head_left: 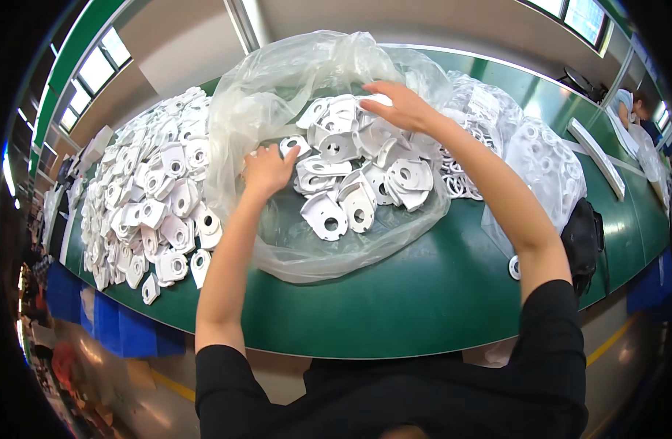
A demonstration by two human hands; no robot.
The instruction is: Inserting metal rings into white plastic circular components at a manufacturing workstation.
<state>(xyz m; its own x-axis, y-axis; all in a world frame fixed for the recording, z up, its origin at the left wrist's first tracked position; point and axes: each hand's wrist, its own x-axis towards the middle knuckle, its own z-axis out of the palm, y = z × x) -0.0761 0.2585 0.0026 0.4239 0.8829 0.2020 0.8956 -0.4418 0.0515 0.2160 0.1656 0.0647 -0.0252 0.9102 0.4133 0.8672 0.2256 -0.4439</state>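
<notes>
A large clear plastic bag [329, 268] lies spread on the green table in front of me, its mouth wide and its film bunched at the back. Inside it is a heap of white plastic parts [339, 148], flat plates with a round hole and a raised curved edge. My left hand [269, 170] is at the bag's left side, fingers spread, thumb beside one white part. Over the heap's far right edge reaches my right hand [400, 110], fingers and thumb apart with a white part showing between them. Whether it touches that part is unclear.
A big pile of similar white parts [149, 197] covers the table's left. On the right are clear bags of white rings [544, 164], loose rings, a black bag [581, 241] and a long white strip [596, 157]. Blue bins [120, 322] stand below the left edge. A person [629, 110] is far right.
</notes>
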